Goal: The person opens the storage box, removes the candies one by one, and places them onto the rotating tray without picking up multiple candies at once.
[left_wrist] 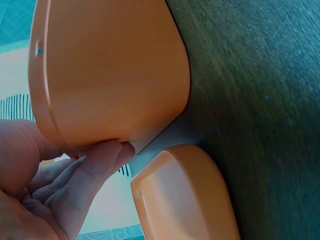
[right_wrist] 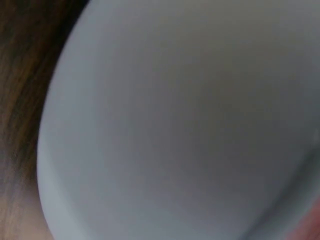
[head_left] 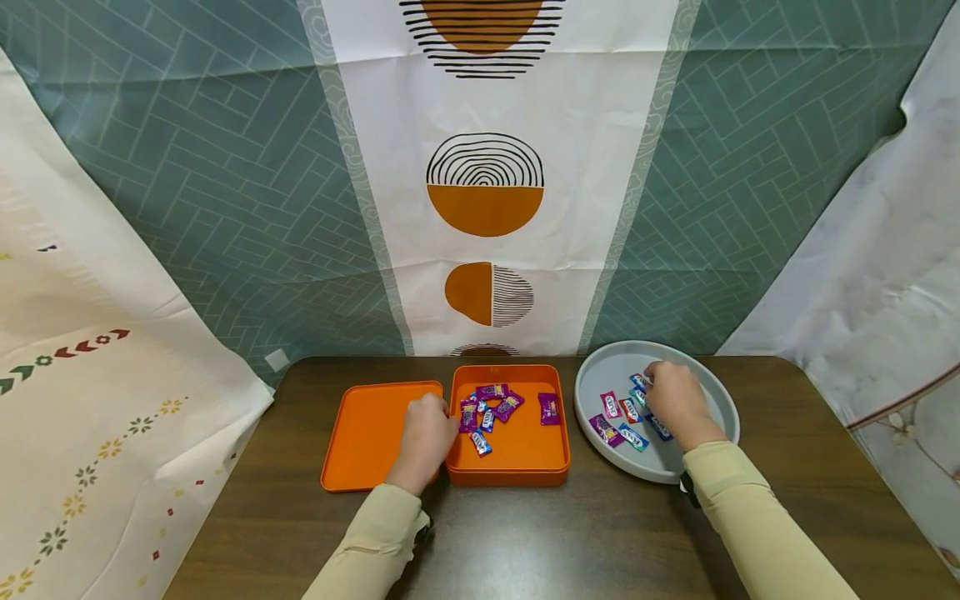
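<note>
My left hand point(head_left: 429, 437) grips the left wall of an open orange box point(head_left: 525, 467). In the left wrist view, thumb and fingers point(left_wrist: 102, 157) pinch that wall near a corner. Several wrapped candies point(head_left: 507, 406), purple ones and small blue-and-white ones, lie inside the box. Over the round grey tray point(head_left: 708, 383), my right hand point(head_left: 678, 404) reaches down with bent fingers, the tips right at a small blue-wrapped candy point(head_left: 639, 381); I cannot tell whether they hold it. More candies in purple, pink, red and blue wrappers lie beside it. The right wrist view shows mostly blurred tray.
An orange lid point(head_left: 367, 437), flat and shallow, lies left of the box on the dark wooden table point(head_left: 510, 546). Patterned cloth point(head_left: 487, 100) hangs behind the table's back edge, with pale cloths at both sides.
</note>
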`<act>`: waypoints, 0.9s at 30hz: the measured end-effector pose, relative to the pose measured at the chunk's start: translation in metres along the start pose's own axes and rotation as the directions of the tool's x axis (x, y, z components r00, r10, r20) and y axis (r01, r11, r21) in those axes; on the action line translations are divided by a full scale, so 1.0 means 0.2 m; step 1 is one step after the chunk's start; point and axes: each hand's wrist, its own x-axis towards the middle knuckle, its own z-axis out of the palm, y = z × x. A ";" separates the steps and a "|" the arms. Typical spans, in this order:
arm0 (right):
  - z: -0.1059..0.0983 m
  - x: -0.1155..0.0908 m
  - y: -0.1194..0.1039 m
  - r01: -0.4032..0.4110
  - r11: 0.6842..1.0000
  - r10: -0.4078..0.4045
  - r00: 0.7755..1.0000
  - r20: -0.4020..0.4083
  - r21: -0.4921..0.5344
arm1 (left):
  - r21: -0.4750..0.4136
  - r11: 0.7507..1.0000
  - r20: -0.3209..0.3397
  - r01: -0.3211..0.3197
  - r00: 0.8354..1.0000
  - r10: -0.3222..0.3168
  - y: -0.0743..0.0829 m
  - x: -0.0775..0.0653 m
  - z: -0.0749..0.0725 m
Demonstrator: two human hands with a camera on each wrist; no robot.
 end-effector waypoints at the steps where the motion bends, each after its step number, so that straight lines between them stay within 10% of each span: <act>1: 0.00 0.00 0.00 0.002 1.000 -0.002 1.000 0.001 0.001 | -0.001 1.000 0.000 -0.002 1.000 0.002 0.00 0.00 0.00; 13: -0.03 -0.02 -0.11 0.116 0.993 -0.114 0.990 -0.079 0.020 | -0.014 1.000 -0.005 -0.008 1.000 0.008 0.00 0.00 0.00; 27: 0.00 -0.10 -0.57 0.344 0.939 -0.341 0.934 -0.111 0.014 | -0.011 1.000 -0.007 -0.010 1.000 0.010 0.00 0.00 0.00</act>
